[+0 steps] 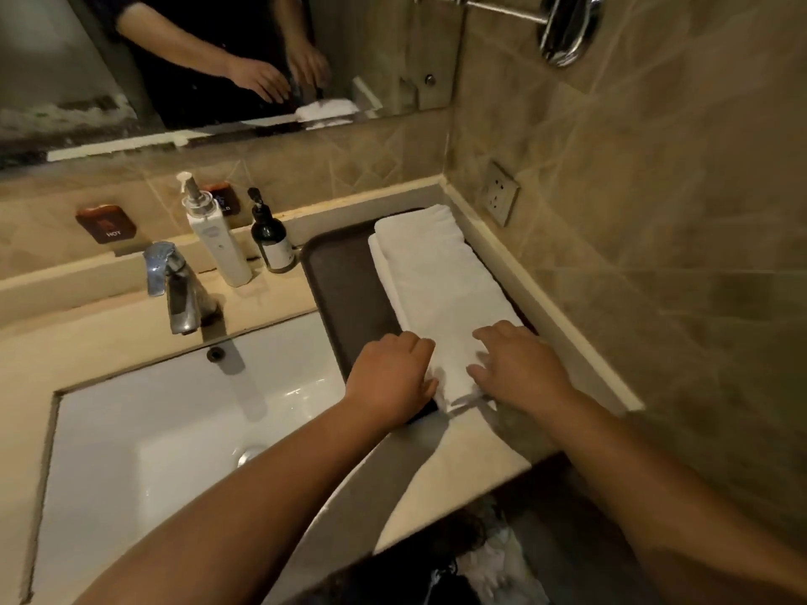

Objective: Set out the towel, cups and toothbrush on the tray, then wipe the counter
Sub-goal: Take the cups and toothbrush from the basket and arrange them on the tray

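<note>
A folded white towel (432, 277) lies lengthwise on the right half of a dark brown tray (345, 290), which sits on the beige counter (458, 456) in the corner by the wall. My left hand (393, 377) curls against the towel's near left edge, over the tray's front rim. My right hand (519, 369) rests flat on the towel's near end, fingers spread. No cups or toothbrush are in view.
A white sink basin (174, 421) with a chrome tap (174, 286) fills the left. A white pump bottle (214, 238) and a dark pump bottle (270, 242) stand behind the tray's left corner. A wall socket (500, 192) sits above the towel. A mirror hangs behind.
</note>
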